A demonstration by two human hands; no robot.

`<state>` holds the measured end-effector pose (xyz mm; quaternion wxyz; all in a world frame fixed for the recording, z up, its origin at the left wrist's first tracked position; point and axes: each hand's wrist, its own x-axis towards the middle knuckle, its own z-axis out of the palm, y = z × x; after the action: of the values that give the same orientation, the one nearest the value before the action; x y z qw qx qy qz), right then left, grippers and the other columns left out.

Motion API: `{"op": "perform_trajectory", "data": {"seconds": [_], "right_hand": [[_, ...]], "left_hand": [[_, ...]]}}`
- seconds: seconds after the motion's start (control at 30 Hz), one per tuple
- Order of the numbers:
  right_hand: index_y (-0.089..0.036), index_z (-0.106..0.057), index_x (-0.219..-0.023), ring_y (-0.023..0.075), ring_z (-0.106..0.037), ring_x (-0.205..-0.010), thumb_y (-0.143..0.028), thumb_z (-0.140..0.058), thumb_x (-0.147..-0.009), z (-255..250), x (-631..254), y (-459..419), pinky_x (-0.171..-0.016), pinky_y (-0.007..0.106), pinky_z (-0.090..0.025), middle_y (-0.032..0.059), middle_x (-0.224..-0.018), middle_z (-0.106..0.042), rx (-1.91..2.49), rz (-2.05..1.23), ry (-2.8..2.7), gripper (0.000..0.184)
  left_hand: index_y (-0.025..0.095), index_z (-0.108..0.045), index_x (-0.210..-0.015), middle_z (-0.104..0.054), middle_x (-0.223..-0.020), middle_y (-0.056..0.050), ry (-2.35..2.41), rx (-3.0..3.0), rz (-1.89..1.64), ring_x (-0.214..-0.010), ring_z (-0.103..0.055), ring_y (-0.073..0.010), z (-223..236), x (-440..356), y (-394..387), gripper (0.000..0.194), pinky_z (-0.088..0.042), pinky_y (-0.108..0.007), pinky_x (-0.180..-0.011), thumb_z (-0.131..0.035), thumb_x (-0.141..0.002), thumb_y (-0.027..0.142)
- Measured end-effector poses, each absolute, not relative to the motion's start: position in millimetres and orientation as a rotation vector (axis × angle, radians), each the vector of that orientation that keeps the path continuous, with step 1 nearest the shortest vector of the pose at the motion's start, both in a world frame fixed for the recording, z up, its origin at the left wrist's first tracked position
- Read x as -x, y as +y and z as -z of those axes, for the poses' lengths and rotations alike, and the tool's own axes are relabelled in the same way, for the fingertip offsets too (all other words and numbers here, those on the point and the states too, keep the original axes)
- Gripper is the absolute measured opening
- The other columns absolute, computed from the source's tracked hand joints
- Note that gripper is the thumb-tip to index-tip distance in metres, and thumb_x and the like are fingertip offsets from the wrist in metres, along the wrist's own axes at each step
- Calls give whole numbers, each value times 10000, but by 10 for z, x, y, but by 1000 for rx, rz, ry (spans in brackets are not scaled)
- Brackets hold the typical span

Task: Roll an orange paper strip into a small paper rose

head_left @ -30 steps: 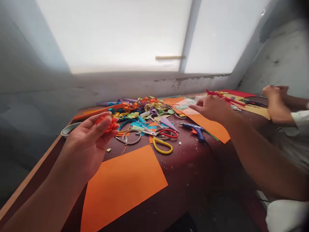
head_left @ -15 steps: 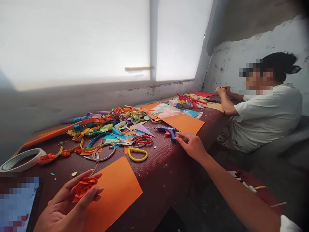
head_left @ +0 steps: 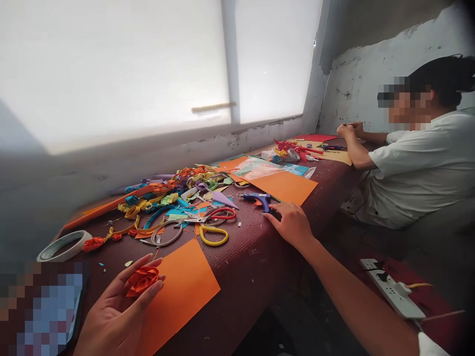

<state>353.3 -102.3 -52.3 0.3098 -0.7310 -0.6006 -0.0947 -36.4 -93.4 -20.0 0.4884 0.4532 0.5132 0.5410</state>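
My left hand (head_left: pixel 118 309) pinches an orange paper rose (head_left: pixel 143 279). My right hand (head_left: pixel 291 225), fingers loosely spread, touches the blue glue gun (head_left: pixel 261 200) just ahead of it.

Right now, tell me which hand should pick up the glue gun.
Right. The right hand already rests at the blue glue gun with its fingers on the handle, while the left hand is busy holding the orange paper rose, farther away.
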Motion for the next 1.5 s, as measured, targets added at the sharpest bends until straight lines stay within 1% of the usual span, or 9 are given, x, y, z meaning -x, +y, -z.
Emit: {"op": "perform_trajectory", "data": {"seconds": [0.2,0.4,0.47,0.53,0.97,1.13,1.2,1.27,1.5], "right_hand": [[-164,-777,-1000,348,-688,-1057,-602,-556,-972,339,-3555,-788,-927,453,-489,171,-1060,-772,2111,134,-1433,491],[-191,-713,-713,315,-707,-815,-713,-617,-860,180,-3571,-567,-772,407,-485,143,-768,-742,2200,18,-1347,551],[-193,-693,-745,329,-695,-888,-646,-583,-908,191,-3542,-652,-811,424,-472,155,-861,-747,2146,78,-1333,494],[-195,-663,-775,341,-673,-950,-603,-543,-935,221,-3495,-786,-855,442,-457,164,-926,-735,2062,148,-1329,455],[-247,-644,-835,278,-654,-740,-550,-583,-958,259,-3179,-1112,-702,401,-484,73,-842,-717,1589,110,-1570,333],[-251,-698,-1055,300,-683,-1075,-427,-696,-942,255,-2525,-1315,-959,461,-528,88,-1139,-752,1124,-49,-2143,209],[-254,-652,-1272,332,-604,-1282,-432,-771,-890,265,-2278,-1358,-1074,506,-482,104,-1409,-659,969,-93,-2375,438],[-243,-624,-1344,336,-553,-1363,-415,-735,-924,296,-2137,-1341,-1130,526,-439,108,-1489,-607,889,-124,-2483,467],[-236,-698,-1197,225,-675,-1091,-171,-527,-1029,443,-2120,-1145,-952,408,-504,75,-1255,-752,738,-71,-2417,249]], "left_hand": [[294,-690,-1288,-804,-1104,-10,1231,-1042,-1228,-853,-749,-126,44,317,-1040,753,-601,-122,-779,-976,-597,385],[218,-655,-1244,-799,-1084,-70,1215,-1142,-1307,-837,-756,-179,51,270,-1071,739,-618,-241,-770,-955,-602,427],[199,-596,-1211,-798,-943,-85,1205,-1264,-1345,-997,-756,-245,72,250,-1091,611,-610,-299,-816,-855,-735,482],[184,-578,-1139,-790,-975,-117,1253,-1435,-1263,-935,-762,-255,91,220,-1114,497,-608,-351,-795,-722,-839,553],[213,-712,-1107,-760,-1010,-86,1699,-2030,-806,-923,-702,-279,-200,524,-741,398,-517,-376,-818,-761,-808,471],[153,-688,-1081,-737,-1054,-113,1889,-2135,-663,-1004,-692,-287,-260,774,-144,319,-533,-422,-894,-731,-886,402],[150,-664,-1172,-701,-1165,-103,1916,-2159,-595,-1043,-681,-251,-248,819,13,321,-565,-453,-915,-680,-952,382],[160,-648,-1225,-677,-1229,-100,1909,-2175,-560,-1047,-682,-231,-257,859,73,319,-588,-459,-904,-656,-979,361],[185,-688,-1235,-712,-1290,-131,1824,-2211,-802,-1256,-634,-370,-394,822,-811,507,-508,-469,-1050,-706,-869,535]]}}
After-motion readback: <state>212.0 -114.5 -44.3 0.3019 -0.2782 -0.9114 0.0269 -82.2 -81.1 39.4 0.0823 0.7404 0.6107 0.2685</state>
